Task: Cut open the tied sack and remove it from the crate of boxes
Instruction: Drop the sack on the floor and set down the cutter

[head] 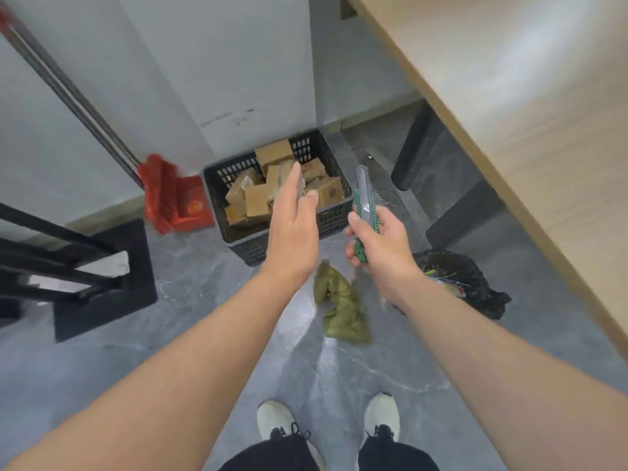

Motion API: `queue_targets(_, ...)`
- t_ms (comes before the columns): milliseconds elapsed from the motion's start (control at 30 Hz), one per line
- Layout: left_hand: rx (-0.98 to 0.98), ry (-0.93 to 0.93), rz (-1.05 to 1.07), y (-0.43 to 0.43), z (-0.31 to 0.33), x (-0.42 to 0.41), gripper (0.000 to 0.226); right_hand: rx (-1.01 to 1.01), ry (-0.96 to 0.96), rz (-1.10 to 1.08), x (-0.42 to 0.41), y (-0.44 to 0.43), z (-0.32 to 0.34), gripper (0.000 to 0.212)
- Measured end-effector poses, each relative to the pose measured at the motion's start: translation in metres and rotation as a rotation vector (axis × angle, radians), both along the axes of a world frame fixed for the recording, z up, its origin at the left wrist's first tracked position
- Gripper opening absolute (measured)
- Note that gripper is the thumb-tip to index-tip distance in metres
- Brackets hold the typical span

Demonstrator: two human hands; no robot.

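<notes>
A black lattice-walled crate (pixel 334 217) is filled with tan boxes (pixel 256 200). An olive-green sack (pixel 343 309) is seen on grey marbled floor (pixel 238 338). A red broom (pixel 159 192) is seen.

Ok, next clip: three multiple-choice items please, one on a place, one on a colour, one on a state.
1. Where is the green sack? A in the crate; B on the floor before the crate; C on the table.
2. The broom beside the crate is: A blue; B red; C yellow.
3. The right hand: A hangs empty; B lifts a box; C grips a utility knife.
Answers: B, it lies crumpled outside the crate; B, its bristles are red; C, fingers curl round the knife handle.
</notes>
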State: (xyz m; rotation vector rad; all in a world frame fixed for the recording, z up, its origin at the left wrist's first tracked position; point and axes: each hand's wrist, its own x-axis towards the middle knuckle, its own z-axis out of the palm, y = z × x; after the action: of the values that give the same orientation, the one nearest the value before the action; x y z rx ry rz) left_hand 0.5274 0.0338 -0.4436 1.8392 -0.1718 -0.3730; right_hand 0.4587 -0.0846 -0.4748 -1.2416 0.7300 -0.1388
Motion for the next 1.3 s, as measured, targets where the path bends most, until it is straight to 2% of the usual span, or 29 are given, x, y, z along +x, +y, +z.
queue_targets(133, 0.042, -0.071, -0.020, 0.003, 0.076, 0.008, 0.053, -0.076, -0.040, -0.007, 0.009, 0.002, 0.076, 0.009)
queue_targets(433, 0.032, -0.180, -0.083, -0.002, 0.233, 0.023, 0.056, -0.225, -0.070, -0.069, 0.022, -0.030, 0.247, 0.030)
queue_targets(633, 0.201, -0.259, -0.190, -0.035, 0.292, 0.020, 0.069, -0.357, -0.037, -0.100, 0.022, -0.077, 0.313, 0.028)
queue_targets(867, 0.357, -0.172, -0.145, -0.116, 0.282, 0.020, 0.071, -0.820, 0.000, -0.039, 0.047, -0.162, 0.296, 0.019)
queue_targets(1100, 0.281, -0.076, -0.035, -0.194, 0.242, 0.040, 0.073, -0.969, 0.074, 0.044, 0.075, -0.240, 0.249, 0.021)
queue_targets(1300, 0.279, 0.017, -0.067, -0.227, 0.199, 0.058, 0.071, -1.027, 0.202, 0.026, 0.088, -0.278, 0.187, 0.023)
